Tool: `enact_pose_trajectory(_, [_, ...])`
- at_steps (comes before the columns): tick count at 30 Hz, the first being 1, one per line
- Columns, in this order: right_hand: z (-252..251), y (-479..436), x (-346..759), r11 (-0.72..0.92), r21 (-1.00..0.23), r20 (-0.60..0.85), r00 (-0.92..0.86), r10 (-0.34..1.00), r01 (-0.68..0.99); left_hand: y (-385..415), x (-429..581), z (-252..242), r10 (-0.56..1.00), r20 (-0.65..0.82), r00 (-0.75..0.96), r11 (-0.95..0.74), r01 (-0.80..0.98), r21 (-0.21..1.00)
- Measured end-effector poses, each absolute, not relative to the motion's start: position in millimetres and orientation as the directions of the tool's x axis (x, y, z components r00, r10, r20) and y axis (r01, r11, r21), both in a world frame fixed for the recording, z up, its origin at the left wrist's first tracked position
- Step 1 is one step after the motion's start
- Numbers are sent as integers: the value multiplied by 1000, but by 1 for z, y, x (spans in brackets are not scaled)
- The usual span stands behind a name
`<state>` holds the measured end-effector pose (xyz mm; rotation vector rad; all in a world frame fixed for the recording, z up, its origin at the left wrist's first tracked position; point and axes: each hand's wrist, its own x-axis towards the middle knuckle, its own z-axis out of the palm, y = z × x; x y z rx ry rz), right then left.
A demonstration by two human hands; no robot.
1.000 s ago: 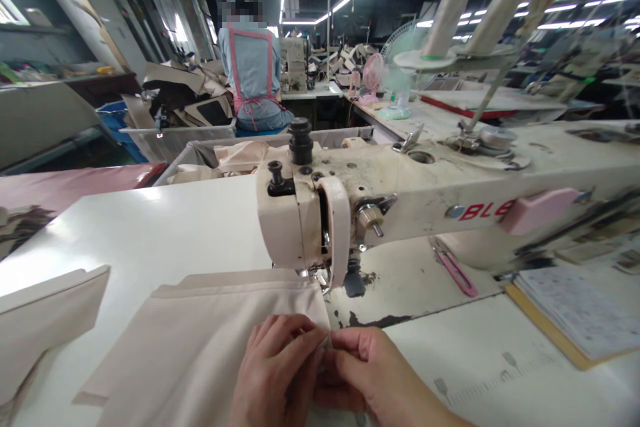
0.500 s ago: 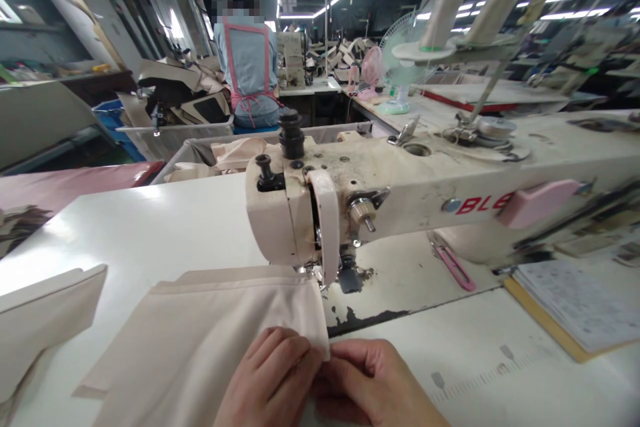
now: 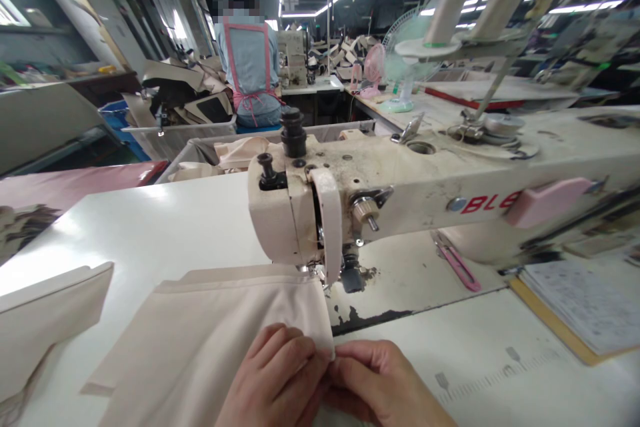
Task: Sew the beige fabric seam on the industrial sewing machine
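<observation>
A beige fabric piece (image 3: 215, 320) lies on the white table with its far right corner at the needle area of the sewing machine (image 3: 295, 213). My left hand (image 3: 280, 373) is closed on the fabric's right edge, fingers bent together over it. Close against it, my right hand (image 3: 377, 377) pinches the same edge between thumb and forefinger; its other fingers are partly hidden. The edge runs from the presser foot down to my fingertips. The needle itself is hidden behind the machine's pale guard (image 3: 330, 227).
Another beige piece (image 3: 55, 320) lies at the left. Right of the needle are a pink-handled cutter (image 3: 460, 267) and a clipboard with paper (image 3: 575, 307). Thread cones (image 3: 453, 3) stand above the machine arm. Beyond, a person in a pink-strapped apron (image 3: 250, 67) sits facing away.
The whole view has shifted slightly, so things appear a little further right. Both hands keep their hold on the fabric edge, with hardly any movement relative to the machine.
</observation>
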<state>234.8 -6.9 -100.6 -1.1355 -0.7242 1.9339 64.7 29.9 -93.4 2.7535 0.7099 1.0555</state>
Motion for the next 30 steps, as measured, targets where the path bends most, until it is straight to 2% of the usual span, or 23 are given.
enact_pose_trajectory(6, [-100, -7, 233, -552, -759, -456, -322, 830, -347, 30, 63, -94, 446, 617, 648, -893, 368, 259])
enact_pose_trajectory(10, [-104, -11, 238, -536, -828, -473, -308, 826, -164, 29, 61, -97, 514, 574, 638, -857, 412, 310])
enact_pose_trajectory(12, [-107, -13, 246, -365, -930, -365, -196, 910, 36, 28, 61, -97, 526, 576, 626, -850, 405, 336])
enact_pose_trajectory(14, [-107, -13, 254, 1, -954, -34, -111, 993, 299, 28, 60, -99, 492, 600, 631, -870, 375, 319])
enact_pose_trajectory(16, [-107, -9, 261, 363, -780, 316, -180, 931, 509, 25, 61, -102, 482, 612, 627, -876, 353, 329])
enact_pose_trajectory(18, [-105, -1, 263, 574, -594, 483, -321, 815, 563, 24, 61, -105, 499, 622, 603, -866, 334, 371])
enact_pose_trajectory(20, [-103, 8, 261, 696, -493, 513, -473, 717, 521, 26, 60, -105, 535, 584, 611, -842, 332, 425])
enact_pose_trajectory(23, [-104, 18, 257, 781, -417, 491, -608, 624, 465, 41, 55, -96, 634, 395, 665, -769, 484, 419])
enact_pose_trajectory(26, [-107, 22, 254, 811, -348, 495, -643, 584, 469, 66, 46, -86, 668, 215, 712, -737, 595, 321])
enact_pose_trajectory(30, [-111, 23, 251, 826, -279, 539, -633, 556, 489, 85, 37, -90, 613, 155, 775, -779, 561, 280])
